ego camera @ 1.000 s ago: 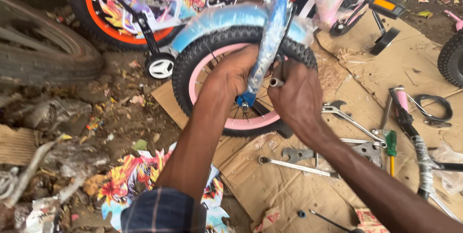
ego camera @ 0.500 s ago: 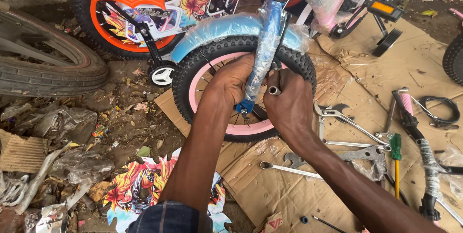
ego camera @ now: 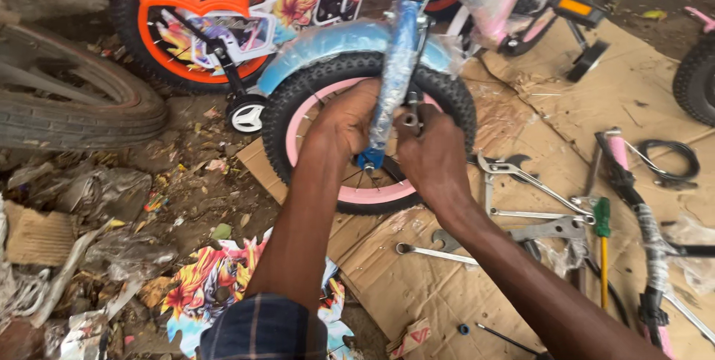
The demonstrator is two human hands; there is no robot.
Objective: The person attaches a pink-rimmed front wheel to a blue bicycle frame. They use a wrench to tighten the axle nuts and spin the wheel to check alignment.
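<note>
We have both hands at the front of a small child's bicycle whose black knobbly tyre on a pink rim stands upright on flattened brown cardboard. The blue plastic-wrapped fork leg runs from about twelve o'clock down to six o'clock across the wheel, its long axis close to vertical, ending at the axle just above our knuckles.

Our left hand sits at nine o'clock of the fork leg, fingers curled and pressed against it and the wheel behind; what the fingertips pinch we cannot tell. Our right hand lies at three o'clock of the leg, closed around a small silver metal fitting that pokes up beside the fork. Both hands touch the fork, and neither is clearly nearer the axle end.

Both forearms come up from six o'clock, the left nearly straight, the right angled in from five o'clock.

Near the right forearm, at three o'clock, lie silver open-ended spanners and a green-handled screwdriver. At ten o'clock stands an orange-and-white bicycle.
</note>
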